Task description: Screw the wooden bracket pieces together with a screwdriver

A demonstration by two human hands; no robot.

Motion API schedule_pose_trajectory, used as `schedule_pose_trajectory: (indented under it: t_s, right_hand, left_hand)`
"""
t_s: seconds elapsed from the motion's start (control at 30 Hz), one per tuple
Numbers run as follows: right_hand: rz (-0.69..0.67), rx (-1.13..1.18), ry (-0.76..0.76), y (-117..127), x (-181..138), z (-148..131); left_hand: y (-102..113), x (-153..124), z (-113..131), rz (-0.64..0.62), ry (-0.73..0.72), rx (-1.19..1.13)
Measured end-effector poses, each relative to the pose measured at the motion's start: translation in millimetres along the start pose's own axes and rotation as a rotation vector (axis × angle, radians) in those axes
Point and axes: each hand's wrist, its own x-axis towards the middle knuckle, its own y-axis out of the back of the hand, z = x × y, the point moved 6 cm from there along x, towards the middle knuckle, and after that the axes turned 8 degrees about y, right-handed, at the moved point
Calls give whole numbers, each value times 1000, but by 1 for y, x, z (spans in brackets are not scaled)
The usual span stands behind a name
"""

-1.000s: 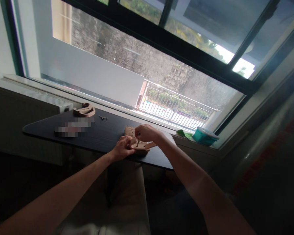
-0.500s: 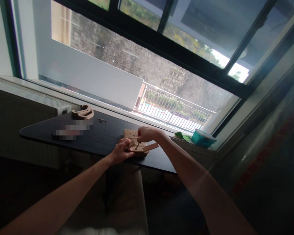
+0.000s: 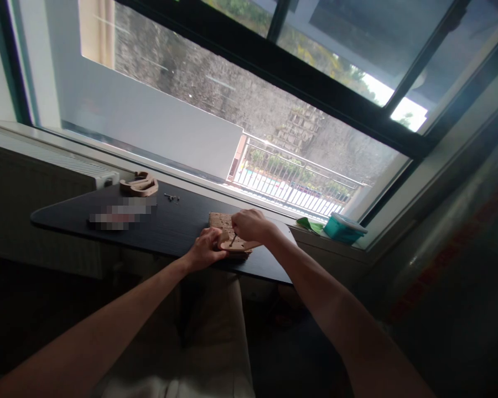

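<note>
My left hand (image 3: 204, 249) is closed on a pale wooden piece (image 3: 241, 245), pressing its left end against a rough, pitted wooden block (image 3: 219, 221). Holes show in the pale piece. In the fist of my right hand (image 3: 251, 225) is a thin metal tool with a dark shaft (image 3: 233, 241), probably a screwdriver, standing nearly upright with its tip down at the pale piece. My fingers hide its handle, and my right wrist covers the far end of the wooden piece.
On the dark table (image 3: 174, 226) lie curved wooden parts (image 3: 141, 185), several small screws (image 3: 172, 197) and a pixelated item (image 3: 120, 216). A teal lidded box (image 3: 343, 229) and a green leaf-like item (image 3: 310, 225) sit by the window. A radiator (image 3: 45, 188) stands left.
My right hand has turned at the wrist, its knuckles rolling over the tool. It now covers more of the wooden piece's right end. My left hand keeps its hold; the view has shifted slightly.
</note>
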Motion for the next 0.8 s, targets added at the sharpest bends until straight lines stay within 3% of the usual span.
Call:
schedule_pose_trajectory:
  t_s: [0.2, 0.4, 0.57, 0.8]
  right_hand:
    - [-37, 53, -109, -3, 10, 13]
    - [-86, 184, 25, 4, 8, 18]
    - [9, 208, 127, 4, 6, 19]
    - [44, 233, 80, -1, 2, 19]
  left_hand:
    - [0, 0, 0, -5, -3, -10]
    - [2, -1, 1, -2, -10, -11]
    - [2, -1, 0, 7, 7, -8]
    - [0, -1, 1, 4, 15, -11]
